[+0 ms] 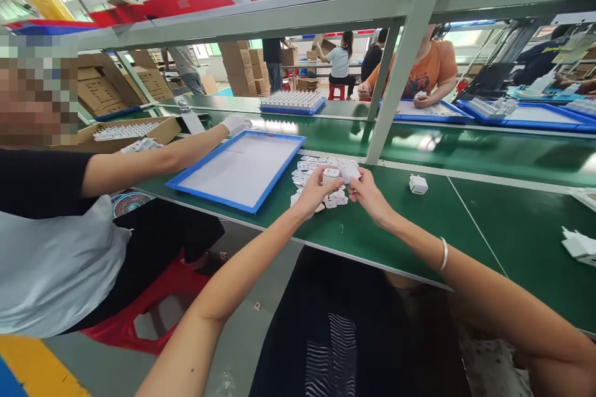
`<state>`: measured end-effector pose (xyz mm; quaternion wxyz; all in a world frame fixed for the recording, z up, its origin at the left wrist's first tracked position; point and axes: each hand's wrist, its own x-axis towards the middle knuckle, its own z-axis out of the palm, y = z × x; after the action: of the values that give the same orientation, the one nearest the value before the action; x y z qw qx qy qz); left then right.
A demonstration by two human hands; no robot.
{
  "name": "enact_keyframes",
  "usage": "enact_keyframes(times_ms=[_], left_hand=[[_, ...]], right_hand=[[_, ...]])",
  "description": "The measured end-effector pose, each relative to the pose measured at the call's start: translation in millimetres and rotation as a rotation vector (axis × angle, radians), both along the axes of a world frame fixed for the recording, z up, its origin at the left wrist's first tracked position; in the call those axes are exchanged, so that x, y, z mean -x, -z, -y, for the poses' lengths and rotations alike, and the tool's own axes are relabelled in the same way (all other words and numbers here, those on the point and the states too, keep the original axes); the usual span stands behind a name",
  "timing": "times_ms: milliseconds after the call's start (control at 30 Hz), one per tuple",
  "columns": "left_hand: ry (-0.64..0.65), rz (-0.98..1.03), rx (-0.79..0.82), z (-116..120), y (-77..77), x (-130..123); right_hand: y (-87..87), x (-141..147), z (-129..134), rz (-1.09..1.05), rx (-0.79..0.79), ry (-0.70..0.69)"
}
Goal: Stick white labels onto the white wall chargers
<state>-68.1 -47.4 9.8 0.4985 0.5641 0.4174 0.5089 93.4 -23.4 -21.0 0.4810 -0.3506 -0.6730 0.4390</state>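
Observation:
My left hand (313, 193) and my right hand (367, 193) meet above the green bench (410, 229). The left holds a small white charger plug (331, 175); the right holds another white plug (350, 172) touching it. Below them lies a pile of small white plug parts (311, 169). One white plug (418, 184) stands alone to the right of my hands.
A blue-rimmed white tray (209, 193) lies left of the pile, with a seated co-worker's gloved hand (235, 124) at its far corner. A shelf post (395, 80) rises behind my hands. More white plugs (580, 245) sit at far right. People work across the bench.

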Motion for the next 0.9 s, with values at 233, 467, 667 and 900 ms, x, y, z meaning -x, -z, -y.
enact_keyframes(times_ms=[233, 467, 667, 900], left_hand=[[-0.169, 0.112, -0.253, 18, -14.5, 6], [-0.214, 0.032, -0.414, 37, -20.2, 14], [-0.218, -0.032, -0.572, 59, -24.5, 11], [-0.176, -0.086, -0.814, 86, -42.3, 5]], right_hand=[[-13.8, 33, 25, -0.338, -0.154, -0.069], [-9.9, 32, 34, -0.413, -0.26, -0.106], [-11.5, 25, 44, -0.406, -0.429, -0.061], [-24.1, 8, 63, -0.32, -0.747, -0.08]])
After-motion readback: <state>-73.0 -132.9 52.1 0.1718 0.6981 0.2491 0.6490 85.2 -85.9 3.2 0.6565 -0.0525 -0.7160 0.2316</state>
